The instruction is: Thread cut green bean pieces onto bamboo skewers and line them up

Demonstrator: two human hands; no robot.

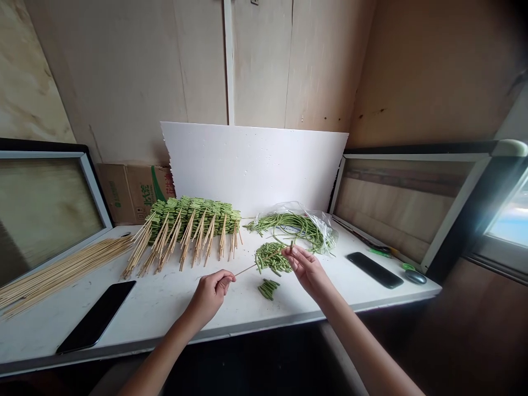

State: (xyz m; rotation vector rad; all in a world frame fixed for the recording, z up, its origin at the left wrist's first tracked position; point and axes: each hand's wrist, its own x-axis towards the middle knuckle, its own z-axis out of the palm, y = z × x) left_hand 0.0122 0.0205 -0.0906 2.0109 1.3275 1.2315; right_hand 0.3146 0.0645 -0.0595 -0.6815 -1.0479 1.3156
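Observation:
My left hand (209, 296) is closed around the lower end of a thin bamboo skewer (246, 270), which slants up to the right. At its far end, my right hand (306, 268) pinches a short piece of green bean (292, 245); whether the skewer has pierced it is hard to tell. Below and between the hands lies a small bunch of cut bean pieces (268, 289). Just behind my right fingers is a larger pile of cut pieces (266, 253), partly hidden by that hand.
Stacked bean skewers (193, 212) stand back left, sticks forward. Loose bamboo skewers (61, 269) lie far left, near a black phone (99, 316). Long uncut beans (292, 225) rest in a clear bag. Another phone (374, 269) lies right. A white foam board (256, 165) stands behind.

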